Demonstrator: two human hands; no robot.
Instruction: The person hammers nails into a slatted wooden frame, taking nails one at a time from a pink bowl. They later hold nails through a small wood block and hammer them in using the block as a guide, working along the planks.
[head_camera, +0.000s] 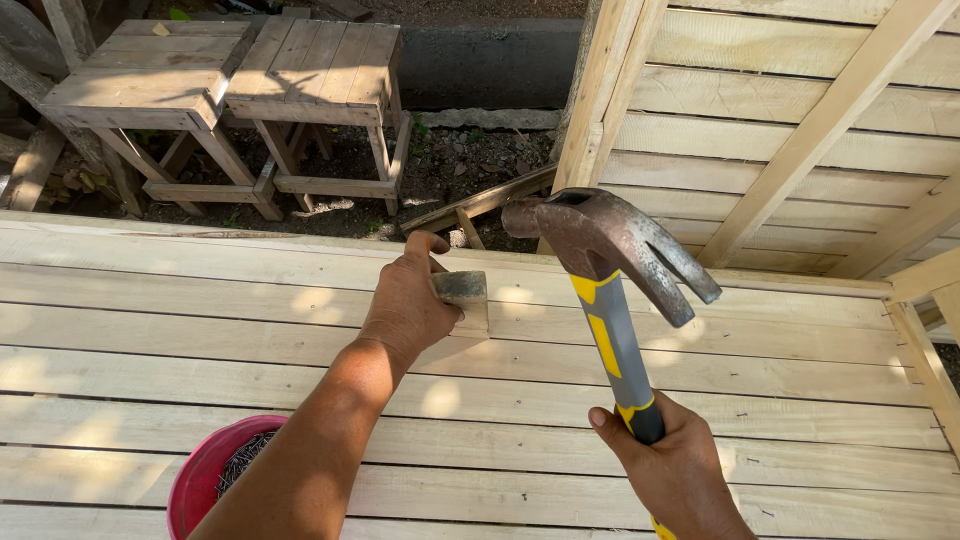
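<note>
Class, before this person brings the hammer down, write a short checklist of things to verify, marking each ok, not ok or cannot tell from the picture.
1. Right hand grips the hammer handle firmly: ok.
2. Hammer head raised above the planks: ok.
3. Left hand steadies the small wood block on the planks: ok.
4. Left fingers out of the hammer's path: not ok, they lie close beside the block.
5. A nail set in place: cannot tell, the hand hides it.
6. Nails within reach in the pink bowl: ok.
</note>
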